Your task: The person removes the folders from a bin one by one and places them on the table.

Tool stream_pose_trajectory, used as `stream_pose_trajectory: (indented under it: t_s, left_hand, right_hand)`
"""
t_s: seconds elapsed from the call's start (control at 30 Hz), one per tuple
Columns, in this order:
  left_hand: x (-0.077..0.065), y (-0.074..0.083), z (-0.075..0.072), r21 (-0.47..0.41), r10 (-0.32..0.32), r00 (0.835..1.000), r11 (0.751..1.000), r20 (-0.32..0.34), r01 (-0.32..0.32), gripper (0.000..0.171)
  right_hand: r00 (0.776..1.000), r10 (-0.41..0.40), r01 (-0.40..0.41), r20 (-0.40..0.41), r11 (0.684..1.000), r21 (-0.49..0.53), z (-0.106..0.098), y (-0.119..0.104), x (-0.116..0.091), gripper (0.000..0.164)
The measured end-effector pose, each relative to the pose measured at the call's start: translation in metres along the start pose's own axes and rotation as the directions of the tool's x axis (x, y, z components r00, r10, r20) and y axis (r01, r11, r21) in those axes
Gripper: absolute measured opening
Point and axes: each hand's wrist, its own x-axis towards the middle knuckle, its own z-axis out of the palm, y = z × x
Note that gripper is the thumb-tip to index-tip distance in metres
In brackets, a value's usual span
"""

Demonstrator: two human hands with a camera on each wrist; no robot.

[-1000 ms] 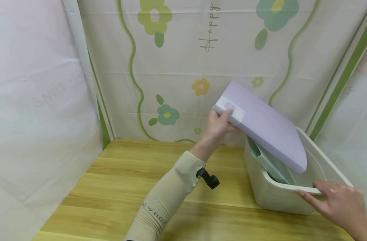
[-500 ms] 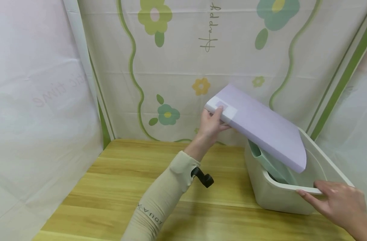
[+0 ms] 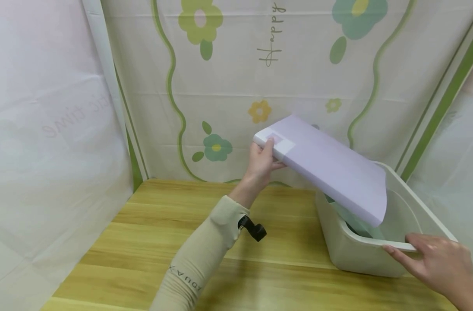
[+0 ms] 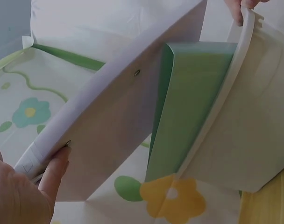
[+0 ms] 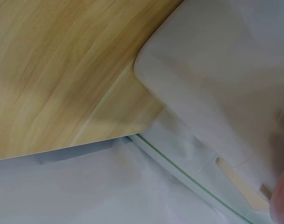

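Counted two hands, one purple binder, one green folder and one bin. Held the purple binder in the left hand, in a narrow grip at one end, thumb on the single white label, other fingers beneath. Raised above the table and tilted, labelled end high and toward the table's left edge, opposite end sloping down over the mouth of the bin. Counted two small holes in the binder from the left wrist, a fingertip just beside the lower one.

Found the bin upright near the right edge of the table, toward its back edge. Gripped its front rim with the right hand, thumb outside, other fingers over the top. Saw the green folder partly inside the bin, slanted, one end sticking out past the rim, just below the binder. Could not tell about contact between binder and folder.

Noticed one pale sleeve on the left arm, with dark lettering and one black device near the cuff. Behind the table's back edge, saw a pale backdrop with several printed flowers, just one of them orange.
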Motion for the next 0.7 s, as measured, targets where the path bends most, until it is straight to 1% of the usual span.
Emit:
stream_pose_trajectory:
  t_s: [0.17, 0.43, 0.6, 0.7]
  left_hand:
    - [0.001, 0.000, -0.005, 0.004, -0.006, 0.999, 1.000, -0.051, 0.006, 0.030]
    - [0.001, 0.002, -0.014, 0.013, -0.035, 0.997, 0.999, -0.069, 0.036, 0.033]
    - [0.001, 0.005, -0.020, 0.023, -0.059, 0.995, 0.998, -0.076, 0.061, 0.035]
    - [0.001, 0.006, -0.024, 0.025, -0.071, 0.993, 0.997, -0.091, 0.074, 0.035]
  right_hand:
    - [1.000, -0.003, 0.003, 0.011, 1.000, -0.003, 0.001, 0.002, -0.002, 0.060]
    - [1.000, 0.001, 0.000, 0.023, 1.000, -0.014, 0.002, 0.001, -0.002, 0.059]
    - [1.000, -0.011, 0.011, 0.010, 1.000, -0.012, 0.001, 0.001, -0.001, 0.060]
    - [1.000, -0.013, 0.013, 0.004, 1.000, -0.006, 0.001, 0.001, -0.001, 0.060]
